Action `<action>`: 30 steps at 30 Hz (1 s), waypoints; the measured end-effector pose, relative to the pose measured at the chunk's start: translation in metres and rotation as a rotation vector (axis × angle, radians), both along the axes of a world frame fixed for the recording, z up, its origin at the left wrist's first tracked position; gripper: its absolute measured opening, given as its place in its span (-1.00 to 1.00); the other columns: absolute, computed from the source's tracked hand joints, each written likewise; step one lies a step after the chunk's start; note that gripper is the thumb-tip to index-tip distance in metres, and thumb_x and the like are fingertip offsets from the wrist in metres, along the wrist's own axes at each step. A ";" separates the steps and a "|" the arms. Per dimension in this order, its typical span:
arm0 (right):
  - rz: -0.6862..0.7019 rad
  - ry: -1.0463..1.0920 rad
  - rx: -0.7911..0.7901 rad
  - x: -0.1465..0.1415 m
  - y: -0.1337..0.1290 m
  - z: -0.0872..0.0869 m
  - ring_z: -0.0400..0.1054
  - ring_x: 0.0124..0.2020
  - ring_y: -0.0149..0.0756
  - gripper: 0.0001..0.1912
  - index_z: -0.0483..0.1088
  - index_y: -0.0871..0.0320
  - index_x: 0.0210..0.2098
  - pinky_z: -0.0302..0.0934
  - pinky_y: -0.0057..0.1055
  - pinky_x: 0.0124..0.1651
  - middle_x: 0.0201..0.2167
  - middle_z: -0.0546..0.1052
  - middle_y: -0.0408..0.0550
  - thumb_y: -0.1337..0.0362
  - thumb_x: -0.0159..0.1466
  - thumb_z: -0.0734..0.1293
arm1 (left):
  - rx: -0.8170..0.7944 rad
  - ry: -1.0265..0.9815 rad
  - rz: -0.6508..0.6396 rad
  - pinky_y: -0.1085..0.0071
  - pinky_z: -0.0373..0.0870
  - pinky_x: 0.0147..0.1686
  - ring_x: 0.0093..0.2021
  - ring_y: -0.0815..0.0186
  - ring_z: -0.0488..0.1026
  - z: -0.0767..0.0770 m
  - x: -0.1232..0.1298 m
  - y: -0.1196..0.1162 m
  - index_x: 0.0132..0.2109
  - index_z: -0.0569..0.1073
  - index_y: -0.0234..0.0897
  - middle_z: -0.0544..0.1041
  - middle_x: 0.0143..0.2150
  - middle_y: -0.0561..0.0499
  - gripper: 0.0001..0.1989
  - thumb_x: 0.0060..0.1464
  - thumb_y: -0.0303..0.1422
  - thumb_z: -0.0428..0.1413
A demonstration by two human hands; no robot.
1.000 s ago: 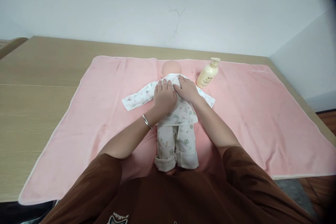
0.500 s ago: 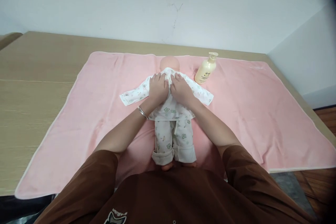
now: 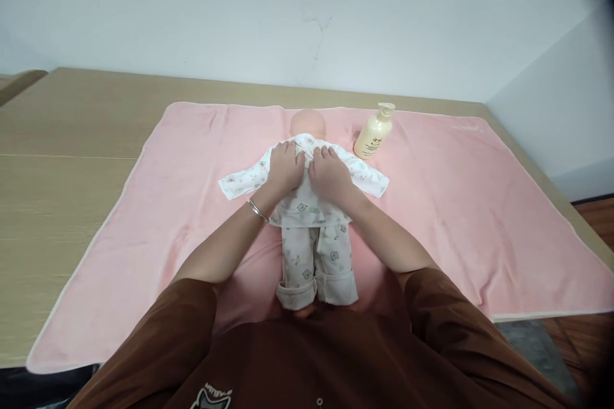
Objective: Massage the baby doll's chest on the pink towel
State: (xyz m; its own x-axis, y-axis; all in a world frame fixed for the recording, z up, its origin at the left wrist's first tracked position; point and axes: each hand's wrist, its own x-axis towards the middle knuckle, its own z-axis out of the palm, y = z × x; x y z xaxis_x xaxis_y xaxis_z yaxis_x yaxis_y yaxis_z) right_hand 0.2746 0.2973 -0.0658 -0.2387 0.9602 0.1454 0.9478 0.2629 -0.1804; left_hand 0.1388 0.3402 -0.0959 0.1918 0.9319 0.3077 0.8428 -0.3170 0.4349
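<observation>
A doll (image 3: 311,218) in printed clothes lies in the middle of the frame on a pink blanket (image 3: 446,204), its bald head (image 3: 308,121) toward the top and its rolled trouser cuffs (image 3: 336,289) near the lower edge. Both hands rest on the white top (image 3: 307,208), just below the collar: the left hand (image 3: 286,167) left of centre, the right hand (image 3: 330,174) right of it, a narrow strip of cloth showing between. The fingers are bent against the cloth; whether they pinch it or only press on it, I cannot tell.

The step in hand looks like working over the upper part of the top. To do it well, I would keep the two hands level, use the same light pressure on each side, and let the fingertips travel over the cloth rather than drag it toward the collar. The sleeves spread out to the left and right, so an uneven pull would probably twist the top or swing the doll on the soft blanket.

The pump bottle (image 3: 374,135) stands at upper right, near the right-hand sleeve (image 3: 373,177); a wide sweep that way could knock it. Wrinkles in the blanket at lower right lie well apart from the doll.
</observation>
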 end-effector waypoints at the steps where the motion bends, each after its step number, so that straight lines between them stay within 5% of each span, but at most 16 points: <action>1: -0.007 0.022 -0.036 0.005 0.007 0.001 0.06 0.49 0.14 -0.39 0.14 0.60 0.40 -0.09 -0.03 0.53 0.41 0.25 0.45 0.29 0.49 0.03 | 0.021 0.017 -0.006 -0.12 0.21 0.36 0.30 -0.10 0.37 0.000 0.003 -0.007 0.21 0.40 -0.49 0.48 0.24 -0.41 -0.54 0.31 -0.37 -0.16; 6: -0.059 0.059 -0.108 0.023 0.033 0.002 -0.11 0.54 0.20 -0.28 0.05 0.58 0.44 -0.14 0.02 0.54 0.48 0.09 0.47 0.12 0.50 0.10 | 0.013 0.074 -0.011 -0.13 0.11 0.43 0.48 -0.13 0.14 0.003 0.014 -0.032 0.37 0.23 -0.61 0.29 0.41 -0.49 -0.44 0.35 -0.35 -0.14; 14: -0.060 0.013 0.041 0.002 0.002 -0.003 0.13 0.45 0.18 -0.38 0.17 0.57 0.40 -0.01 0.05 0.49 0.38 0.27 0.50 0.24 0.52 0.00 | -0.014 0.018 0.009 -0.01 0.30 0.32 0.22 -0.05 0.42 -0.005 -0.005 0.011 0.17 0.44 -0.43 0.54 0.17 -0.32 -0.56 0.30 -0.25 -0.06; 25: -0.032 0.113 -0.106 0.020 0.033 -0.005 -0.12 0.55 0.14 -0.27 0.03 0.55 0.46 -0.18 0.03 0.55 0.50 0.07 0.39 0.11 0.49 0.06 | 0.024 -0.016 0.041 -0.12 0.17 0.40 0.36 -0.15 0.32 -0.008 0.000 -0.001 0.29 0.34 -0.53 0.41 0.32 -0.46 -0.46 0.33 -0.23 -0.09; 30: -0.030 0.112 -0.076 0.020 0.034 -0.008 -0.08 0.54 0.11 -0.27 0.03 0.55 0.46 -0.18 -0.02 0.55 0.49 0.09 0.40 0.11 0.49 0.07 | 0.058 -0.028 0.040 -0.09 0.21 0.39 0.34 -0.14 0.35 -0.013 0.000 0.002 0.27 0.37 -0.53 0.46 0.28 -0.44 -0.46 0.33 -0.23 -0.08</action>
